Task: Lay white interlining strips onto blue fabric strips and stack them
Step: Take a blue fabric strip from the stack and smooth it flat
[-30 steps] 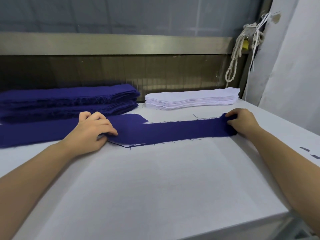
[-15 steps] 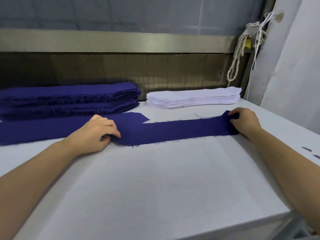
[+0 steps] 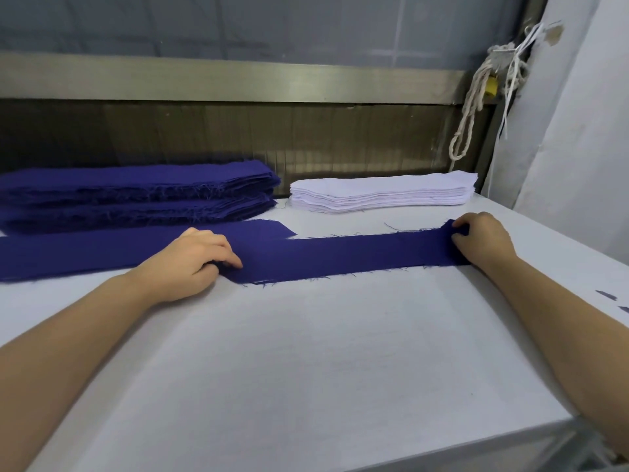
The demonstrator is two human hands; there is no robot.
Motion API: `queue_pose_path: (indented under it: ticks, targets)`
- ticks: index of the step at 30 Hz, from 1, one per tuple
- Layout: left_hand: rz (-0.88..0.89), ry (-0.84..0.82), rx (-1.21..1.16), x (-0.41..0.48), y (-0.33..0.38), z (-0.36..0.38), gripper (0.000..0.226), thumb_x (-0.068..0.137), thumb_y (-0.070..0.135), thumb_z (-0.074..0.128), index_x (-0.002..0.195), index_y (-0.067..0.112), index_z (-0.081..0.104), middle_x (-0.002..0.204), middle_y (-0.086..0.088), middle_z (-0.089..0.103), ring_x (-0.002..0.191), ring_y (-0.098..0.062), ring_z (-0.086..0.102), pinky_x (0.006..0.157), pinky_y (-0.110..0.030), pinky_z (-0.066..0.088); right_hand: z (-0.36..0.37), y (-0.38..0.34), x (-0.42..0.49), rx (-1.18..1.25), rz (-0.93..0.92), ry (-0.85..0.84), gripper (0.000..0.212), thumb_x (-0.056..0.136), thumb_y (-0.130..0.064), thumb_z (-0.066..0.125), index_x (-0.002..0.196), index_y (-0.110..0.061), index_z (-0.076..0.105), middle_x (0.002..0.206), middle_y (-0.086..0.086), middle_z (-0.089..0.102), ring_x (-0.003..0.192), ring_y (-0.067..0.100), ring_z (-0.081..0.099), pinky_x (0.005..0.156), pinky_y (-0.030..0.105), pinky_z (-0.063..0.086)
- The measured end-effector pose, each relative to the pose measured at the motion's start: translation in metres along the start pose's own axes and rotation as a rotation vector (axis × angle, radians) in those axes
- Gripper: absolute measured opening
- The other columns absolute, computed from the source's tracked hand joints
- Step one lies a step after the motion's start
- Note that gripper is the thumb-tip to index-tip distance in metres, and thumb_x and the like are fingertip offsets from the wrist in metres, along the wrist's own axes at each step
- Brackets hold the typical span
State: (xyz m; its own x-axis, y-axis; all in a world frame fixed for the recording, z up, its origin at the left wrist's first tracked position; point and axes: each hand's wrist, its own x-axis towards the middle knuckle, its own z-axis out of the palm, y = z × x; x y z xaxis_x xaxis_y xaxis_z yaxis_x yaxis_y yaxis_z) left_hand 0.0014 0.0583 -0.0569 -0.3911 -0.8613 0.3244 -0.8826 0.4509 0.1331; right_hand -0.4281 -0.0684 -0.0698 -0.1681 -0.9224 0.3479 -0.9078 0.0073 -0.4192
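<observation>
Table (image 3: pixel 306 369): white, covered in pale cloth, most of the view is filled by it. The near half carries only the two forearms, which are reached in from the lower corners, bare, and spread wide apart.

Back of the table: a dull metal rail (image 3: pixel 238 83) is seen running across, with dark ribbed panelling below it and grey sheeting above. A white hanging cloth (image 3: pixel 578 131) is seen at the right edge.

Blue stack (image 3: pixel 136 195): two thick piles of blue fabric strips, one on the other, set at the far left, edges frayed.

Blue strip (image 3: pixel 357 255): laid flat across the middle of the table, left to right, threads loose along both long edges. It is held at both ends. Its left end is lapped over the angled end of a second blue strip (image 3: pixel 85 253), which is laid flat toward the left edge, just in front of the blue stack.

White stack (image 3: pixel 381 192): interlining strips, neatly piled at the far right, just beside the blue stack and apart from the held strip.

Left hand (image 3: pixel 194 264): palm down, knuckles raised, fingers (image 3: pixel 231 260) curled, their tips on the strip's left end with the thumb tucked under them; the cloth edge is pinched there.

Right hand (image 3: pixel 483 240): fingers (image 3: pixel 459 229) curled over the strip's right end, which is gripped.

Rope (image 3: pixel 473 107): pale, looped, hung from the rail's right end.

Blue scraps (image 3: pixel 606 295): small, noted on the table's right margin.
</observation>
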Motion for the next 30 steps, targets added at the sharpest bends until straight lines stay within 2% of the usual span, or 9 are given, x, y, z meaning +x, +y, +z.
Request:
queue_pose_path:
  ticks: [3, 5, 8, 12, 17, 20, 23, 28, 30]
  targets:
    - [-0.029, 0.047, 0.042, 0.004, -0.002, 0.006, 0.036, 0.091, 0.023, 0.037, 0.107, 0.022, 0.069, 0.105, 0.010, 0.060, 0.093, -0.010, 0.049, 0.090, -0.026, 0.029, 0.003, -0.004, -0.002, -0.172, 0.040, 0.002, 0.034, 0.092, -0.025, 0.052, 0.120, -0.006, 0.058, 0.126, 0.019, 0.042, 0.118, 0.038, 0.034, 0.094, 0.043, 0.036]
    - [-0.104, 0.073, 0.087, 0.010, -0.005, 0.012, 0.028, 0.097, 0.022, 0.046, 0.121, 0.022, 0.061, 0.119, 0.006, 0.055, 0.105, -0.015, 0.048, 0.095, -0.032, 0.033, 0.005, -0.006, -0.002, -0.290, 0.085, -0.017, 0.038, 0.093, -0.034, 0.048, 0.116, -0.005, 0.059, 0.127, 0.017, 0.038, 0.120, 0.036, 0.030, 0.095, 0.042, 0.032]
    - [-0.286, 0.016, 0.135, 0.018, -0.009, 0.018, 0.048, 0.096, 0.032, 0.048, 0.142, 0.024, 0.037, 0.135, 0.004, 0.047, 0.117, -0.022, 0.039, 0.100, -0.037, 0.031, 0.007, -0.006, -0.001, -0.340, 0.144, -0.095, 0.045, 0.094, -0.041, 0.042, 0.114, -0.005, 0.059, 0.128, 0.016, 0.038, 0.121, 0.034, 0.029, 0.097, 0.042, 0.030]
    - [-0.400, -0.069, 0.169, 0.024, -0.013, 0.019, 0.058, 0.093, 0.038, 0.049, 0.146, 0.031, 0.027, 0.132, 0.010, 0.047, 0.118, -0.018, 0.029, 0.093, -0.034, 0.022, 0.007, -0.007, 0.003, -0.311, 0.152, -0.129, 0.043, 0.093, -0.040, 0.044, 0.117, -0.007, 0.059, 0.125, 0.016, 0.042, 0.119, 0.035, 0.031, 0.095, 0.041, 0.030]
    - [-0.418, -0.099, 0.212, 0.027, -0.009, 0.016, 0.046, 0.091, 0.038, 0.052, 0.135, 0.032, 0.042, 0.116, 0.006, 0.051, 0.114, -0.018, 0.030, 0.089, -0.033, 0.021, 0.006, -0.009, 0.002, -0.182, 0.030, -0.067, 0.025, 0.092, -0.021, 0.053, 0.113, -0.011, 0.061, 0.118, 0.016, 0.055, 0.113, 0.037, 0.042, 0.091, 0.040, 0.033]
    - [-0.407, -0.029, 0.098, 0.026, -0.008, 0.015, 0.027, 0.089, 0.026, 0.058, 0.116, 0.027, 0.057, 0.093, 0.010, 0.055, 0.100, -0.014, 0.038, 0.085, -0.030, 0.024, 0.003, -0.009, 0.000, 0.024, -0.020, -0.018, 0.018, 0.091, -0.012, 0.055, 0.108, -0.007, 0.060, 0.111, 0.017, 0.061, 0.104, 0.037, 0.052, 0.087, 0.039, 0.038]
    - [-0.442, 0.008, -0.088, 0.023, -0.007, 0.012, 0.011, 0.088, 0.016, 0.062, 0.097, 0.023, 0.063, 0.093, 0.006, 0.061, 0.089, -0.015, 0.053, 0.076, -0.027, 0.036, 0.002, -0.011, -0.003, 0.185, -0.056, 0.069, 0.016, 0.092, -0.008, 0.053, 0.106, -0.004, 0.058, 0.107, 0.019, 0.062, 0.098, 0.035, 0.053, 0.080, 0.035, 0.037]
    - [-0.561, 0.207, -0.467, 0.018, -0.006, 0.001, 0.009, 0.091, 0.009, 0.059, 0.092, 0.018, 0.061, 0.090, 0.001, 0.064, 0.081, -0.017, 0.060, 0.071, -0.032, 0.050, 0.003, -0.018, -0.003, 0.387, -0.096, 0.071, 0.013, 0.095, -0.013, 0.051, 0.107, -0.009, 0.052, 0.103, 0.007, 0.057, 0.094, 0.027, 0.051, 0.079, 0.033, 0.036]
    - [-0.620, 0.312, -0.707, 0.017, -0.006, -0.006, 0.018, 0.091, 0.005, 0.058, 0.086, 0.023, 0.059, 0.088, 0.003, 0.065, 0.077, -0.013, 0.063, 0.064, -0.025, 0.055, 0.002, -0.022, -0.004, 0.518, -0.090, 0.003, 0.008, 0.095, -0.015, 0.051, 0.103, -0.014, 0.050, 0.102, 0.006, 0.057, 0.091, 0.025, 0.052, 0.077, 0.036, 0.041]
